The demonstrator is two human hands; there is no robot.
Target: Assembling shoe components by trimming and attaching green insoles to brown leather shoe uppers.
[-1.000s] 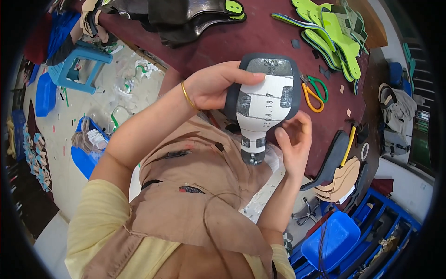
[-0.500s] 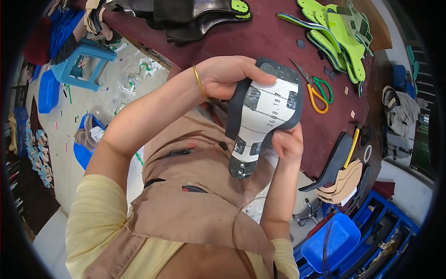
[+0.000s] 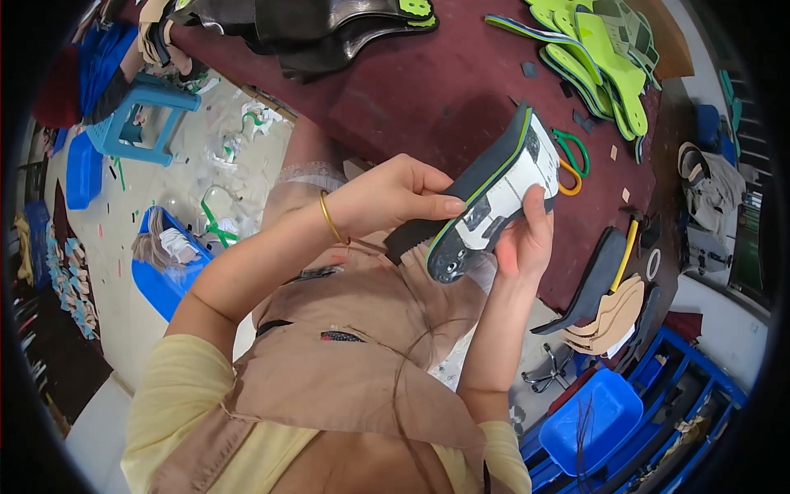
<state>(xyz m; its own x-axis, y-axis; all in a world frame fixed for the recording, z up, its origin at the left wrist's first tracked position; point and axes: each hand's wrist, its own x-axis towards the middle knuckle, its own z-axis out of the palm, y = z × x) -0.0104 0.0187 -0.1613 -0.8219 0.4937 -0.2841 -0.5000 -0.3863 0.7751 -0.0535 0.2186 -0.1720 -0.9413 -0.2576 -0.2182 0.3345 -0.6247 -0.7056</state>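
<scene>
I hold an insole (image 3: 508, 193) above my lap, tilted on its edge. Its underside is white with black patches, a thin lime-green line runs along its rim, and dark sheet material wraps its near left side. Two small round studs show at the narrow end. My left hand (image 3: 399, 193) pinches the dark edge between thumb and fingers. From the right, my right hand (image 3: 527, 237) grips the insole, thumb on the white face and the other fingers mostly hidden behind it. Beyond the insole, scissors (image 3: 570, 160) with green and orange handles lie partly covered by it.
On the dark red table (image 3: 436, 99) lie glossy black pieces (image 3: 337, 37) and a pile of lime-green insoles (image 3: 597, 62). A yellow-handled hammer (image 3: 627, 251) rests beside tan sole shapes (image 3: 613, 313). Blue bins (image 3: 591, 420) and a blue stool (image 3: 148, 115) stand around me.
The insole has turned from nearly face-on to edge-tilted, showing its green rim. My left hand has slid down toward the narrow end; my right hand has risen, thumb now on the white face.
</scene>
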